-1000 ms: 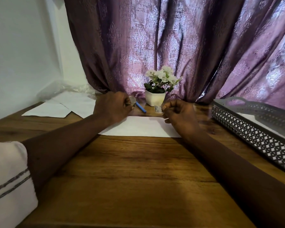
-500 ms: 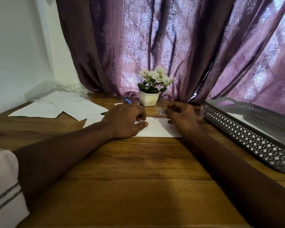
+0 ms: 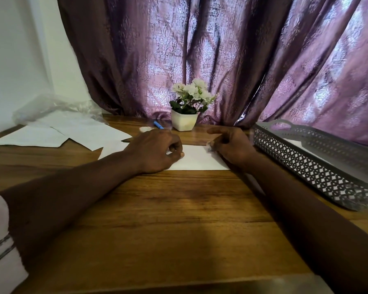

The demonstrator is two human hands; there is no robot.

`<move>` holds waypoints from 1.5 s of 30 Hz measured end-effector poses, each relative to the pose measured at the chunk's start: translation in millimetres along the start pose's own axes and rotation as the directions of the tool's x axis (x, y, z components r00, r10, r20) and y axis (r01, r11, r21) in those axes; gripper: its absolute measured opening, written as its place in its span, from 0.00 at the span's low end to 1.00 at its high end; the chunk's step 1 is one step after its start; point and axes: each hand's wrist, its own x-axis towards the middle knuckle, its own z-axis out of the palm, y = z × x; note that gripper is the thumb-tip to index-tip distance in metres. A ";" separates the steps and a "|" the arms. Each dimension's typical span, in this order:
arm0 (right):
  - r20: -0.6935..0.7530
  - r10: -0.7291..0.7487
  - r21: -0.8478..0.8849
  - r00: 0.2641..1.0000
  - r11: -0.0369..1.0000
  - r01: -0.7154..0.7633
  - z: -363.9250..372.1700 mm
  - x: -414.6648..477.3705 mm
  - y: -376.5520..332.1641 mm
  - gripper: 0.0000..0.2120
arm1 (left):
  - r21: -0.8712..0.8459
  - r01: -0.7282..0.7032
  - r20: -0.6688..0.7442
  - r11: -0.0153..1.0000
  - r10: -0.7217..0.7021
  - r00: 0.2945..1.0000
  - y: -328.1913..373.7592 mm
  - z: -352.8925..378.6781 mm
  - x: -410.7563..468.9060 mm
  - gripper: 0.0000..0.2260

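While the wooden table [image 3: 179, 209] is carrying the grey perforated tray [image 3: 306, 166] along its right edge, the white sheet [image 3: 198, 160] is lying flat at mid-table, left of that tray. The left hand [image 3: 155, 150] is pressing on the sheet's left part with fingers curled tight. The right hand [image 3: 232, 147] is pinching a small pale piece [image 3: 208, 146] between thumb and fingers, over the sheet's right part, index finger raised.

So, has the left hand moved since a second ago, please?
Yes. The left hand came back from beside the flower pot toward the person and now rests on the white sheet. The right hand pinches a small pale piece.
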 end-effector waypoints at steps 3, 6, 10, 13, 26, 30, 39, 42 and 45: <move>-0.017 0.020 -0.079 1.000 0.997 -0.021 -0.9 3.5 4.6 0.08 | -0.010 0.003 0.011 1.000 -0.003 1.000 0.3 -0.3 0.1 0.08; 0.004 -0.018 -0.188 1.000 0.982 0.018 1.5 7.2 4.3 0.05 | -0.017 0.008 0.016 1.000 -0.008 1.000 0.2 -0.9 0.0 0.08; 0.028 -0.061 -0.214 0.998 0.975 0.066 3.4 5.1 2.2 0.03 | -0.029 0.021 0.031 0.999 -0.020 0.999 0.8 -1.5 -0.4 0.08; 0.055 -0.081 -0.249 0.995 0.964 0.092 5.0 5.5 1.7 0.02 | -0.038 0.022 0.033 0.999 -0.021 0.999 1.1 -1.6 -0.8 0.08; 0.035 -0.040 -0.280 0.999 0.959 0.049 7.1 2.6 -3.4 0.06 | -0.040 0.034 0.041 0.999 -0.032 0.999 1.1 -3.1 -0.8 0.08; 0.023 -0.011 -0.277 1.000 0.961 0.017 6.7 2.1 -3.1 0.07 | -0.038 0.034 0.042 0.999 -0.032 0.999 0.4 -2.5 -1.0 0.09; -0.013 -0.028 -0.344 1.000 0.939 0.021 6.9 6.4 1.1 0.07 | -0.039 0.021 0.039 0.999 -0.019 0.999 -1.9 -0.3 0.8 0.08; 0.038 -0.039 -0.401 0.999 0.915 0.051 6.0 8.1 0.0 0.03 | -0.055 0.015 0.031 0.998 -0.013 0.999 -3.2 0.6 0.5 0.08; 0.075 -0.012 -0.437 0.997 0.898 0.044 5.2 10.9 -1.3 0.05 | -0.053 0.012 0.032 0.999 -0.010 0.999 -3.0 0.3 0.6 0.08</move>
